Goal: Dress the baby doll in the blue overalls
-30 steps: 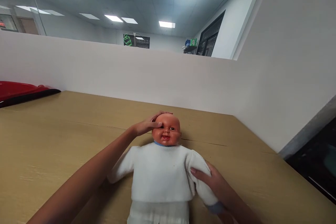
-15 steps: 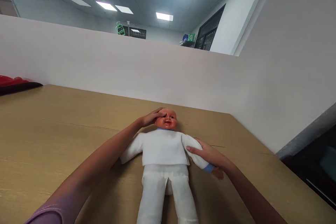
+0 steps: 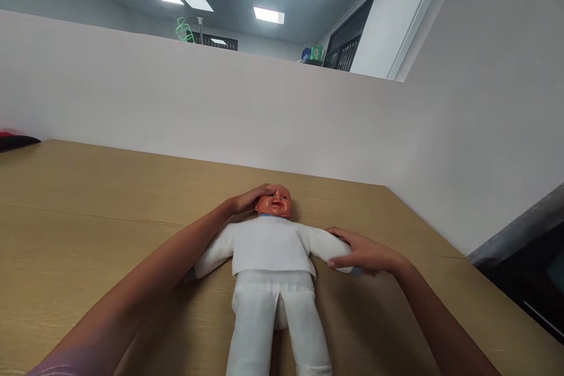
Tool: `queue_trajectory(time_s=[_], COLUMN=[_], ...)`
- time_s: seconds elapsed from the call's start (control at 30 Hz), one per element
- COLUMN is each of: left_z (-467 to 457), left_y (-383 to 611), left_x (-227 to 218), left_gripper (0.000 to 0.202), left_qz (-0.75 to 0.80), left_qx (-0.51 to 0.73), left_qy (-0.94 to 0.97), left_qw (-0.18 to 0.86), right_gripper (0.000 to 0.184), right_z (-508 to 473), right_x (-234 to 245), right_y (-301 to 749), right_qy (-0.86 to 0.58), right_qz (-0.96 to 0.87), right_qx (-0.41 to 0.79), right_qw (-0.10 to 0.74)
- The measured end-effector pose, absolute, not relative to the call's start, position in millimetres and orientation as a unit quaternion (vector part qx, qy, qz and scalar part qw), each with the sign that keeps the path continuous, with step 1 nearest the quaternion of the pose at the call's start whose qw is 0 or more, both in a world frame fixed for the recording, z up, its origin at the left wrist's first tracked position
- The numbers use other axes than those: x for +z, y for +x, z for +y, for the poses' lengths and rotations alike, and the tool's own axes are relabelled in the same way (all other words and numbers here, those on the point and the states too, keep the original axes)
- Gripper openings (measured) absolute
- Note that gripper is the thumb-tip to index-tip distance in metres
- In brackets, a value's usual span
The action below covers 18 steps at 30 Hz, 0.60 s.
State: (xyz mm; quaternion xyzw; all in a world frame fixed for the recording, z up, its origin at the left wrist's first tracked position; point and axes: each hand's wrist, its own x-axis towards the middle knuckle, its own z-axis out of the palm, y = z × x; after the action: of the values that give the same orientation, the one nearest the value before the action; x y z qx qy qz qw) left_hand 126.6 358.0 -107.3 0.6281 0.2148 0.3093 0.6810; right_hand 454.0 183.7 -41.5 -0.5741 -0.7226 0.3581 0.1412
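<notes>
A baby doll (image 3: 273,247) in a white top and white trousers lies on its back, its smooth head away from me. My left hand (image 3: 252,198) is cupped against the left side of the doll's head, fingers over the crown and thumb near one eye. My right hand (image 3: 366,254) grips the doll's arm on the right, thumb across the lower sleeve and fingers on its far side. That arm's blue cuff is only partly visible, and its small hand is hidden by mine. The doll's other arm lies partly behind my left forearm.
The doll rests on a tan tabletop (image 3: 110,188) that meets a low white partition (image 3: 220,111) at the back. A red and black object (image 3: 17,141) stands at the far left edge. Something dark and glossy (image 3: 529,270) is at the right.
My right hand has slid down the doll's sleeve from the upper arm toward the cuff, covering the doll's hand. The arm now reaches further out. My left hand stays on the head.
</notes>
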Motion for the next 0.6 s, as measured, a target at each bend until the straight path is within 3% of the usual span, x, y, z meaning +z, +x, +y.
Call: queue_trajectory(time_s=[0.27,0.43,0.5,0.6], left_z=[346,332,318,277], left_y=[128,123,127,145], left_x=[-89,-68,-53,-26], left_gripper=[0.059,0.042,0.034,0.043], left_qz=[0.267,0.358,0.398,0.428], left_qx=[0.299,0.376,0.447,0.531], left_qy=[0.673,0.685,0.667,0.632], left_qw=[0.621,0.512,0.444,0.368], right_gripper=[0.077,0.084,0.072,0.043], right_z=[198,185,157,103], right_x=[-56,-38,-19,2], right_y=[471,452,431,395], right_qy=[-0.587,-0.585,-0.582,-0.512], right_qz=[-0.712,-0.790,-0.801,-0.832], right_qx=[0.385,0.180,0.110,0.134], right_qw=[0.030,0.042,0.088,0.166])
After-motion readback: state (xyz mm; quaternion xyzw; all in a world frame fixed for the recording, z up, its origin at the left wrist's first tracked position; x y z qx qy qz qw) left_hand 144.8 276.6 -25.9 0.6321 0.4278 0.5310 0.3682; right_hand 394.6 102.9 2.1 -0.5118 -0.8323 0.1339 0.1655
